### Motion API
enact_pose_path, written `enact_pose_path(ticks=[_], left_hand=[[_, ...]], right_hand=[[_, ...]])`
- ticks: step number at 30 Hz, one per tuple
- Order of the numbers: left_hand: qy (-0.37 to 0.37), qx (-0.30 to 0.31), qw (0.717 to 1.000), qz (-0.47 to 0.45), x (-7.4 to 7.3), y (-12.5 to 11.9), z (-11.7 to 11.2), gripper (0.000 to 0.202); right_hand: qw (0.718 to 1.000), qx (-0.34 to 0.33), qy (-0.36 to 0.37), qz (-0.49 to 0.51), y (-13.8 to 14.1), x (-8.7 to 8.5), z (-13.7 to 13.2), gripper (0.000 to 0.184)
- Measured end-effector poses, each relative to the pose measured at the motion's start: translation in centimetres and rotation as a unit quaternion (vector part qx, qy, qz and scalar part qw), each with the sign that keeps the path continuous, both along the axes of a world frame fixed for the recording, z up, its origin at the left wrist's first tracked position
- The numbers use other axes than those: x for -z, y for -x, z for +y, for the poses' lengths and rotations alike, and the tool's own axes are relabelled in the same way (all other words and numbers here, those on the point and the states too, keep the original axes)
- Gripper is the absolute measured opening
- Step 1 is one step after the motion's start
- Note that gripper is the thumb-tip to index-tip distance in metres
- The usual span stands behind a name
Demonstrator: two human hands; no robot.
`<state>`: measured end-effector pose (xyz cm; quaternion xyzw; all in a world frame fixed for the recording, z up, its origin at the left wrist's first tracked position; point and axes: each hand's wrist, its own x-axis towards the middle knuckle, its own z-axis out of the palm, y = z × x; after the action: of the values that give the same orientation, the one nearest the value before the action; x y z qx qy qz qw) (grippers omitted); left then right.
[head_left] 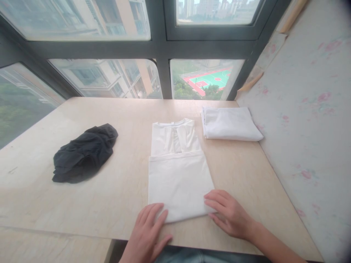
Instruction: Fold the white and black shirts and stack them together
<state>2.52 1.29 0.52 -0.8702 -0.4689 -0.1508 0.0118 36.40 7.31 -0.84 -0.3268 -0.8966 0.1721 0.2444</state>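
A white shirt lies folded on the table in front of me, its hem turned up over the body and its neckline at the far end. At the near left corner, my left hand rests flat with fingers stretched out and the thumb apart. My right hand touches the near right corner, fingers extended over the fabric and thumb by the edge. Neither hand visibly grips the cloth.
A crumpled black garment lies at the left of the pale table. Folded white cloth sits at the back right, by the flowered wall. Dark window frames rise behind the table.
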Motion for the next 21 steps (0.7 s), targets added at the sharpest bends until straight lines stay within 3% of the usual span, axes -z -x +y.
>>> enact_pose_path(ticks=[3, 9, 17, 21], left_hand=[[-0.008, -0.014, 1.0, 0.0, 0.7, 1.3, -0.7, 0.033], [-0.014, -0.013, 1.0, -0.002, 1.0, 3.6, 0.6, 0.045], [-0.015, -0.018, 0.997, -0.079, 0.9, 3.8, 1.8, 0.038], [0.029, -0.006, 0.99, -0.141, 0.5, 3.9, 1.3, 0.032]], right_hand=[[1.0, -0.009, -0.005, -0.021, -1.0, 0.5, -0.7, 0.033], [0.999, 0.019, -0.042, -0.013, -1.5, 1.3, 0.2, 0.047], [0.997, 0.04, -0.045, 0.045, -1.2, 1.9, 1.5, 0.038], [0.997, 0.044, 0.0, 0.064, -1.8, 1.0, 0.9, 0.037]])
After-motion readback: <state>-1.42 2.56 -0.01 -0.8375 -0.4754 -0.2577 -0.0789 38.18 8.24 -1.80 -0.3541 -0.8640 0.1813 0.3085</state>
